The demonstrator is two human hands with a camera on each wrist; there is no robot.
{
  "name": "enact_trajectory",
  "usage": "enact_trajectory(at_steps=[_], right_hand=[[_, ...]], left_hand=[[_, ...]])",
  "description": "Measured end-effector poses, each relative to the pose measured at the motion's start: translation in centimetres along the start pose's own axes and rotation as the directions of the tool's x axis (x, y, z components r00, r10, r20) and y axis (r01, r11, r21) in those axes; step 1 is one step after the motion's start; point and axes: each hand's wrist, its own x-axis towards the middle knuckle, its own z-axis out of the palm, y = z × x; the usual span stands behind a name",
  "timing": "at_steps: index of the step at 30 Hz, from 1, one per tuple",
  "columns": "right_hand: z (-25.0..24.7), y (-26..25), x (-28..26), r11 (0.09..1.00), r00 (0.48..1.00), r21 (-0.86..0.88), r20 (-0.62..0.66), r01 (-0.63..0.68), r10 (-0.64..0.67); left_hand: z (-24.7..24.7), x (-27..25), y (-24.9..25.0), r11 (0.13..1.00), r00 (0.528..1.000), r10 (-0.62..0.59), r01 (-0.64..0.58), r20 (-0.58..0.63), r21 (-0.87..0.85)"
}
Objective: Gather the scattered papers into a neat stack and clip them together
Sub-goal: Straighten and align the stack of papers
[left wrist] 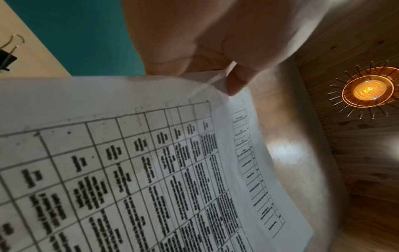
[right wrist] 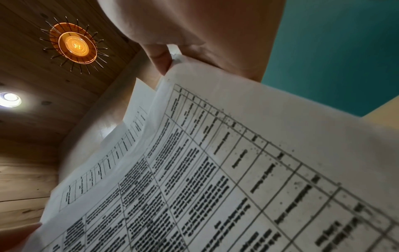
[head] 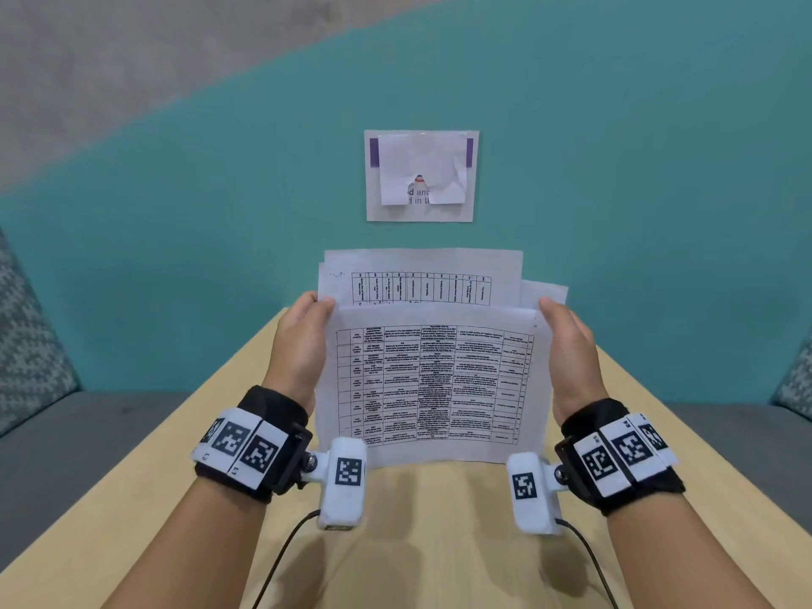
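Several white printed papers (head: 435, 380) with tables stand upright over the wooden table (head: 417, 542), and their lower edge is close above it. My left hand (head: 307, 331) grips their left edge, thumb (left wrist: 237, 81) in front and fingers behind. On the opposite edge my right hand (head: 562, 336) holds the papers (right wrist: 237, 170) the same way. The sheets are uneven: one rear sheet rises above the front one, and another juts out at the upper right. A black binder clip (left wrist: 7, 56) lies on the table and shows only in the left wrist view.
A teal wall (head: 615, 213) stands behind the table, with a small notice (head: 420, 175) taped on it. Grey cushioned seats (head: 52, 432) flank the table on both sides. A round lamp (left wrist: 367, 88) hangs from the wooden ceiling.
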Motion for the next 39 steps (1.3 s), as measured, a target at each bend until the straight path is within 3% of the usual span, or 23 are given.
enact_trajectory(at_steps=[8,11,19,26,31,35,39], right_hand=[[-0.2,-0.2,-0.4,1.0,0.997,0.028,0.076,0.002,-0.004],[-0.4,-0.3,-0.5,0.996,0.992,-0.065,0.114,0.067,-0.059],[-0.8,1.5,0.0,0.984,0.998,-0.175,0.065,0.02,-0.009],[-0.3,1.4,0.2,0.989,0.996,-0.136,0.069,0.065,-0.056],[-0.4,2.0,0.3,0.994,0.999,-0.111,0.039,0.004,0.0],[-0.7,1.6,0.2,0.981,0.986,-0.1,0.039,0.163,-0.16],[-0.7,1.8,0.5,0.942,0.966,-0.213,0.042,0.259,-0.256]], left_hand=[[-0.2,0.0,0.2,0.999,0.999,-0.026,0.027,0.042,-0.032],[-0.5,0.3,0.0,0.999,0.999,-0.032,0.031,0.032,0.033],[-1.0,0.5,-1.3,0.977,0.987,-0.155,0.148,0.037,0.152],[-0.6,0.8,-1.6,0.992,0.999,-0.053,0.052,0.005,0.116],[-0.6,0.7,-2.3,0.988,0.99,-0.137,0.135,0.028,0.075],[-0.8,0.9,-2.8,0.983,0.986,-0.161,0.156,0.048,0.095],[-1.0,1.1,-3.4,0.976,0.979,-0.2,0.195,0.048,0.101]])
